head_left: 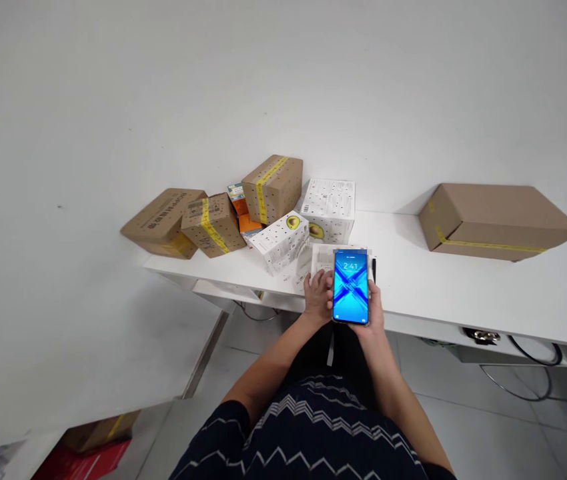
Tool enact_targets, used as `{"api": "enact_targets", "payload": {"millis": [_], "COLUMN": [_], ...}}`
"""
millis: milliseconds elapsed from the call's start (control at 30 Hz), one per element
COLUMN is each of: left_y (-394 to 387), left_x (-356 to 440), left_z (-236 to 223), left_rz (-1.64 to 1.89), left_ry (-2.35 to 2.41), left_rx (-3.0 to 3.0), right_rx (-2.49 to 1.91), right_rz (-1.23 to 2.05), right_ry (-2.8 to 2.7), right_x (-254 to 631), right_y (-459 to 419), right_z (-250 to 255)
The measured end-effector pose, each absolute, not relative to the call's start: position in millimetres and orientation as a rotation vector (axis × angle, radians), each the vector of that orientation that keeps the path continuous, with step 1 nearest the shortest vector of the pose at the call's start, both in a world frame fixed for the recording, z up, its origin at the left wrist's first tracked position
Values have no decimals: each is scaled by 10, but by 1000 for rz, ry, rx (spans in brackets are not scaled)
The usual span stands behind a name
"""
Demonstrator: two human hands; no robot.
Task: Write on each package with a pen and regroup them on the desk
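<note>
In the head view, the phone [350, 290] is just right of the frame's centre, its lit screen reading 2:41. The right hand [374, 308] is closed around it from the right side and below. The left hand [317, 295] is just left of the phone, its fingers loosely spread over the lower edge of a white pack [321, 256], with nothing seen held in it; whether it touches the phone I cannot tell.

The phone looks to be held near the desk's [463, 293] front edge, so a loosened right grip could let it drop to the floor. The left fingers, if they slid, might push the pack askew or nudge the phone.

A pen [374, 269] right of the phone might roll if bumped. Left of centre, 2 avocado boxes [283, 241] [331, 200], 3 brown boxes [164, 217] [213, 230] [278, 190] and an orange carton [249, 224] crowd together; a knock there could shift several. A long box [503, 217] lies at right, well apart from the hands.
</note>
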State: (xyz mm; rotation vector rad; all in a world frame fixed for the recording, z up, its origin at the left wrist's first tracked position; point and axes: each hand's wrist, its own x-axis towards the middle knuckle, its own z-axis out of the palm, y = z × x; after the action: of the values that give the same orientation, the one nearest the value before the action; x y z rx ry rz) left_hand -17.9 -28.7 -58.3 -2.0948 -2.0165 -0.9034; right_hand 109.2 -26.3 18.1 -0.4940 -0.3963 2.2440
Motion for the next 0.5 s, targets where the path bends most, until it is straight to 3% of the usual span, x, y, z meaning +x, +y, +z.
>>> {"api": "enact_targets", "payload": {"millis": [200, 400, 500], "left_y": [-358, -343, -343], "left_x": [-142, -146, -141], "left_z": [-417, -439, -436], "left_rz": [-842, -892, -894], "left_ry": [-1886, -1787, -1786], "left_rx": [-2089, -2049, -2042], "right_rx": [-1038, -1980, -2226], "right_rz": [1550, 688, 275], "right_ry": [-655, -1244, -1525], "right_x": [1778, 2416, 2465], "right_y": [-51, 206, 249], "right_z": [215, -112, -243]}}
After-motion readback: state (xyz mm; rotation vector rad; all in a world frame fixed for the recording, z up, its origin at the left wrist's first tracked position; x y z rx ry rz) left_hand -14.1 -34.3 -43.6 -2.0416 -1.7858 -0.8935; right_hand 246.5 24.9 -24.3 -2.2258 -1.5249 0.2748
